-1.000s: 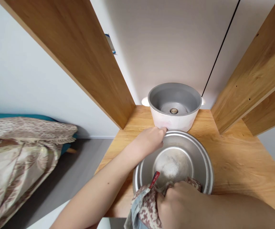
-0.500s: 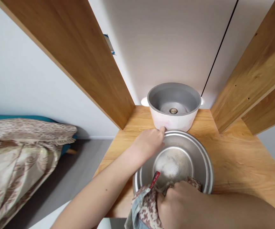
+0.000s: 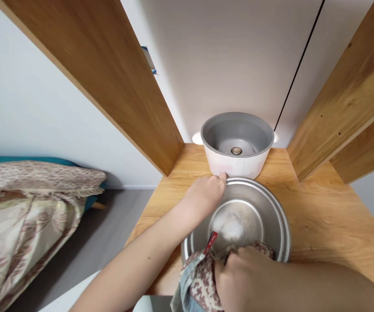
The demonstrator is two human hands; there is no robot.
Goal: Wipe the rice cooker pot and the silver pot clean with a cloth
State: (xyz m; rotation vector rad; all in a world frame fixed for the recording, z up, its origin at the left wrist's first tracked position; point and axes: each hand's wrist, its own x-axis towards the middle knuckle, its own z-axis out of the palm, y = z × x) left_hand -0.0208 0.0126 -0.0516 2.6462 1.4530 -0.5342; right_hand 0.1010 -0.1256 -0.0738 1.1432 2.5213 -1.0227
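A round silver metal pot lid [image 3: 273, 216] lies on the wooden tabletop, with a raised ring and dull smudges at its centre. My left hand [image 3: 208, 190] grips its far left rim, the fingers closed over the edge. My right hand [image 3: 242, 275] is closed on a bunched cloth [image 3: 203, 284], brown and cream patterned with grey-blue parts and a red tag. The cloth rests against the near part of the lid. Just beyond the lid stands a white pot [image 3: 235, 167] with a grey inside and a small round metal piece on its bottom.
Wooden posts rise at the left [image 3: 109, 78] and right [image 3: 339, 95] of the wooden tabletop [image 3: 333, 225]. A white panel [image 3: 232, 56] with a dark line stands behind the pot. To the left, a patterned cover [image 3: 37, 216] drapes over teal furniture above the grey floor.
Almost nothing differs. Both hands keep their holds on the lid and the cloth, and the view has shifted very slightly.
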